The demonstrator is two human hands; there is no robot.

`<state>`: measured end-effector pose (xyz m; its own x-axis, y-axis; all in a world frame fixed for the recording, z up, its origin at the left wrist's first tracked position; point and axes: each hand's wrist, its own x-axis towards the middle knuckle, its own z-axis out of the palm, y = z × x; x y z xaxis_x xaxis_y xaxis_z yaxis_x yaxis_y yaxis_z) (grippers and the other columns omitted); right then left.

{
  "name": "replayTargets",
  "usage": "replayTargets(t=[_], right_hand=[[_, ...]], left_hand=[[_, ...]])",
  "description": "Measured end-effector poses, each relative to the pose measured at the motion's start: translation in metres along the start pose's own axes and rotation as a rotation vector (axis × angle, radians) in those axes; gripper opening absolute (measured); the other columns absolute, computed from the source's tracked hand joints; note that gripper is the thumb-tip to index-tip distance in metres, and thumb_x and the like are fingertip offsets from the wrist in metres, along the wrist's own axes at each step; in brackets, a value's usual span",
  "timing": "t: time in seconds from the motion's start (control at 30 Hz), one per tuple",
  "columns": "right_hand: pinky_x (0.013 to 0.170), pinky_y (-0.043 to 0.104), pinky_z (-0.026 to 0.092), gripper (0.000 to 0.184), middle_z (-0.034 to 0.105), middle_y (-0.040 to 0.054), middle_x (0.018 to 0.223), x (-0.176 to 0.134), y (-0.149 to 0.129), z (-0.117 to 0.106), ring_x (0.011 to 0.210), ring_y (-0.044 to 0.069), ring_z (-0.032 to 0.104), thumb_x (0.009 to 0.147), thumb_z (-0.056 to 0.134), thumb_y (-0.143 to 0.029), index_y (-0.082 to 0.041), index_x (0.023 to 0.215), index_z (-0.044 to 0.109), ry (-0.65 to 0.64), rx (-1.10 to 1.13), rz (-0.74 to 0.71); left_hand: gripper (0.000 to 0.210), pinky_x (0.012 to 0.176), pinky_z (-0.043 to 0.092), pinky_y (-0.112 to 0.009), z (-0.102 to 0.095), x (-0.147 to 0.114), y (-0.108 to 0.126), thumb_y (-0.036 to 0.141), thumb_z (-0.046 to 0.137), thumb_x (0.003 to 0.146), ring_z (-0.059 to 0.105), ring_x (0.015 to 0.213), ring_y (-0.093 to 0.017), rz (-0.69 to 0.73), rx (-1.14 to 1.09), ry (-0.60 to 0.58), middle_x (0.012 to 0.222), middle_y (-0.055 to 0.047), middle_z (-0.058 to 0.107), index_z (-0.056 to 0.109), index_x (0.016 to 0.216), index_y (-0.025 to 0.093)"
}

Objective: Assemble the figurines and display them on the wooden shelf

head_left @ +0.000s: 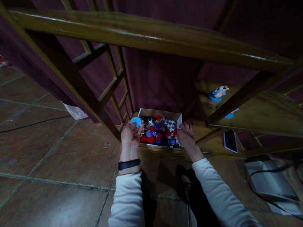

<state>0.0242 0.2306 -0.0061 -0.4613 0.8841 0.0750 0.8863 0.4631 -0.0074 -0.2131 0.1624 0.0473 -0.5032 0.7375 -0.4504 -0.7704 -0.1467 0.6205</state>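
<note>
My left hand [132, 134] pinches a light blue round disc [136, 122] above the left side of a shallow cardboard box [163, 112]. Inside lie many small figures [169, 124] in white, blue and black, mixed with red discs [150, 139] and purple-blue discs [149, 133]. My right hand [186, 134] is at the box's right wall, fingers curled close to a red piece [175, 132]. Whether they grip that piece, the box wall or something else is hidden.
The box stands on a low wooden shelf [200, 133] under a wooden rail [143, 31]. A blue-and-white figure on a blue base [216, 94] stands on a higher shelf to the right. A phone [230, 141] lies below it. A lattice panel [111, 90] rises at left.
</note>
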Motion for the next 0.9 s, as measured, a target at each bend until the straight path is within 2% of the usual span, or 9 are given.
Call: replayTargets(t=[0.17, 0.27, 0.37, 0.43, 0.53, 0.6, 0.7, 0.8, 0.9], right_hand=[[0.106, 0.051, 0.002, 0.025, 0.046, 0.0140, 0.130, -0.009, -0.010, 0.015, 0.131, 0.033, 0.018, 0.076, 0.051, -0.015, -0.012, 0.097, 0.066, -0.086, -0.040, 0.013], [0.107, 0.051, 0.002, 0.031, 0.046, 0.0130, 0.131, -0.011, -0.017, 0.018, 0.133, 0.030, 0.018, 0.076, 0.047, -0.010, -0.013, 0.103, 0.062, -0.066, -0.026, 0.048], [0.107, 0.048, 0.006, 0.035, 0.047, 0.0148, 0.128, -0.013, -0.019, 0.010, 0.132, 0.028, 0.020, 0.073, 0.049, -0.007, -0.013, 0.107, 0.058, -0.031, 0.072, 0.036], [0.106, 0.043, 0.016, 0.037, 0.054, 0.0137, 0.119, -0.013, -0.018, 0.001, 0.127, 0.026, 0.031, 0.071, 0.050, -0.006, -0.014, 0.107, 0.056, -0.044, 0.219, 0.029], [0.092, 0.037, 0.038, 0.035, 0.062, 0.0046, 0.095, -0.008, -0.019, -0.012, 0.102, 0.020, 0.052, 0.074, 0.051, -0.015, -0.020, 0.108, 0.052, -0.105, 0.629, 0.072], [0.081, 0.033, 0.045, 0.032, 0.061, 0.0007, 0.088, -0.005, -0.021, -0.020, 0.088, 0.017, 0.057, 0.077, 0.050, -0.025, -0.023, 0.110, 0.050, -0.142, 0.972, 0.079], [0.071, 0.030, 0.050, 0.035, 0.060, 0.0005, 0.089, -0.003, -0.029, -0.029, 0.082, 0.015, 0.059, 0.078, 0.050, -0.036, -0.024, 0.112, 0.050, -0.193, 1.393, 0.070], [0.057, 0.025, 0.050, 0.042, 0.060, 0.0000, 0.089, -0.003, -0.033, -0.030, 0.070, 0.012, 0.059, 0.073, 0.058, -0.040, -0.025, 0.111, 0.048, -0.174, 1.541, 0.084], [0.049, 0.021, 0.047, 0.037, 0.060, -0.0020, 0.081, 0.002, -0.030, -0.025, 0.055, 0.008, 0.054, 0.068, 0.064, -0.039, -0.022, 0.099, 0.052, -0.058, 1.473, 0.131]], left_hand=[[0.024, 0.061, 0.052, -0.021, 0.002, 0.000, -0.002, 0.001, 0.045, 0.072, 0.065, 0.074, -0.015, -0.033, -0.010, 0.019, 0.072, -0.004, 0.063, 0.059, 0.086, 0.015], [0.023, 0.062, 0.052, -0.022, 0.003, 0.001, -0.004, 0.002, 0.045, 0.074, 0.065, 0.075, -0.015, -0.035, 0.005, 0.018, 0.073, -0.003, 0.064, 0.058, 0.087, 0.016], [0.022, 0.061, 0.051, -0.021, 0.003, 0.001, -0.006, 0.001, 0.044, 0.074, 0.065, 0.074, -0.015, -0.030, 0.027, -0.006, 0.073, -0.004, 0.064, 0.057, 0.086, 0.015], [0.021, 0.061, 0.051, -0.021, 0.005, 0.001, -0.009, 0.001, 0.044, 0.074, 0.065, 0.073, -0.015, -0.029, 0.030, -0.011, 0.074, -0.004, 0.064, 0.057, 0.084, 0.014], [0.020, 0.063, 0.051, -0.023, 0.009, -0.002, -0.018, 0.000, 0.046, 0.073, 0.065, 0.071, -0.014, -0.044, 0.030, 0.000, 0.074, -0.004, 0.064, 0.057, 0.082, 0.014], [0.021, 0.064, 0.052, -0.025, 0.014, -0.004, -0.027, 0.000, 0.047, 0.072, 0.064, 0.069, -0.014, -0.066, 0.040, -0.002, 0.075, -0.004, 0.064, 0.058, 0.082, 0.014], [0.020, 0.066, 0.052, -0.027, 0.022, -0.009, -0.043, 0.000, 0.051, 0.070, 0.064, 0.067, -0.014, -0.110, 0.086, -0.056, 0.074, -0.005, 0.064, 0.059, 0.081, 0.013], [0.017, 0.068, 0.052, -0.029, 0.027, -0.013, -0.056, 0.000, 0.055, 0.067, 0.063, 0.065, -0.013, -0.142, 0.137, -0.119, 0.071, -0.006, 0.065, 0.060, 0.078, 0.012], [0.016, 0.069, 0.052, -0.029, 0.031, -0.017, -0.064, 0.003, 0.059, 0.065, 0.062, 0.063, -0.013, -0.157, 0.178, -0.183, 0.070, -0.005, 0.066, 0.062, 0.078, 0.012]])
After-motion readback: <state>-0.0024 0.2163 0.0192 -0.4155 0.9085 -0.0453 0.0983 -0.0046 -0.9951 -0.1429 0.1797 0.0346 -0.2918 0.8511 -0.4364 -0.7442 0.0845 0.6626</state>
